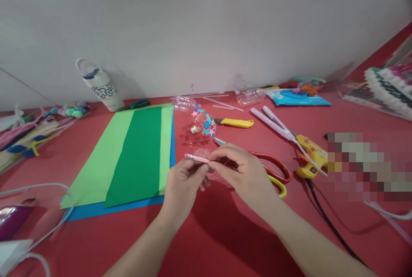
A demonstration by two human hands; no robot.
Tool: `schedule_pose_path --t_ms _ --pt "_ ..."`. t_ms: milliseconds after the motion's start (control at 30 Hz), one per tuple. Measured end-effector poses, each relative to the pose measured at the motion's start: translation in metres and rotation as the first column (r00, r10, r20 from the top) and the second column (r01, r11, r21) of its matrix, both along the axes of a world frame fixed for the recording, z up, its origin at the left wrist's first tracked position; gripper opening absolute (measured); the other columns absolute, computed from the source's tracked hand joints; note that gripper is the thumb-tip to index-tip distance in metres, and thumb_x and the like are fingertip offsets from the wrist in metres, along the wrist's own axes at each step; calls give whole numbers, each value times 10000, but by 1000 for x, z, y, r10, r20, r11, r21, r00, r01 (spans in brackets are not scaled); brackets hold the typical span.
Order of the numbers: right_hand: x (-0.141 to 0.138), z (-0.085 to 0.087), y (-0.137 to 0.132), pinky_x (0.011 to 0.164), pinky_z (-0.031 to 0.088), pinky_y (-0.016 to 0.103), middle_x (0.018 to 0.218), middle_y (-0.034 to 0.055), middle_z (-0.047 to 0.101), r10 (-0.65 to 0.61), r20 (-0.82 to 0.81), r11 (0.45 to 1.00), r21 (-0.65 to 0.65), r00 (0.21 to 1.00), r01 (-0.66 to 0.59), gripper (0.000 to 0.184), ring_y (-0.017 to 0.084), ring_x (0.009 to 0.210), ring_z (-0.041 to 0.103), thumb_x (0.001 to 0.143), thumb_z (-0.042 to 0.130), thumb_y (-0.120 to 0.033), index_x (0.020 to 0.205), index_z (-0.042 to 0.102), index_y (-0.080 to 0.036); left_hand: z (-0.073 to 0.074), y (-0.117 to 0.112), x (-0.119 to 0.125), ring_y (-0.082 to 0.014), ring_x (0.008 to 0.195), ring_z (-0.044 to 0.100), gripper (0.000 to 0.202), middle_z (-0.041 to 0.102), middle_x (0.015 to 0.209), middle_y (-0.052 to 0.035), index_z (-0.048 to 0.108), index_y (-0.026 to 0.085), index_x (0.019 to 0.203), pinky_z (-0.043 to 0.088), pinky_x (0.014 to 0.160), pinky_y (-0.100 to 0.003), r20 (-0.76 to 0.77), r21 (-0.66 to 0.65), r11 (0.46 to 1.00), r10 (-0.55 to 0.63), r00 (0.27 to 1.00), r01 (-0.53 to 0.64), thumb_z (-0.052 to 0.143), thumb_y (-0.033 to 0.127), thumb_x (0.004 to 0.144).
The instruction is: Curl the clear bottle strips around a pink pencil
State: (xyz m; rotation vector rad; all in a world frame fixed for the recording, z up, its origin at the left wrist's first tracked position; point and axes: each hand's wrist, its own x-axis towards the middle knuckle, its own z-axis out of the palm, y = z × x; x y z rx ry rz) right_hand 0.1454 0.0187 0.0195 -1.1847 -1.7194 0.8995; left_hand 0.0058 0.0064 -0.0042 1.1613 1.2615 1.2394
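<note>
Both hands are pinching a thin pink stick (197, 158) between them, left hand (182, 182) and right hand (240, 172) gripping it just right of the green paper sheets (128, 157), near the red scissors (273, 170).

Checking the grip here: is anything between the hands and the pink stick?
Nothing visible. The left hand and right hand both hold the pink stick directly with bare fingertips.

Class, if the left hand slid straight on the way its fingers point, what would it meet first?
Past the pink stick it pinches, the left hand would probably reach the star-covered clear plastic piece first; depth is hard to judge.
</note>
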Motion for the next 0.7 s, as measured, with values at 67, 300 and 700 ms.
schedule_pose_path --t_ms 67,300,700 --pt "0 -4 0 629 419 229 739 -12 597 -5 33 997 72 999 3 122 126 695 556 797 585 -98 734 619 -197 1 0 0 -82 416 515 75 577 479 32 647 144 684 414 400 -177 19 -4 1000 9 1000 -9 620 205 718" --pt "-2 -9 2 628 440 224 781 -9 605 4 25 1000 29 1000 -5 109 125 715 568 816 571 -114 763 609 -201 -1 0 1 -71 420 520 60 580 497 39 652 145 709 418 406 -162 -29 26 999 35 999 -35 608 184 721" --pt "-1 -4 -3 626 441 217 753 -15 610 -6 -38 994 104 999 10 117 115 705 571 812 599 -96 753 627 -193 1 -4 -1 -55 349 465 79 570 425 44 673 156 692 373 369 -148 -73 46 997 64 995 -61 645 220 727"
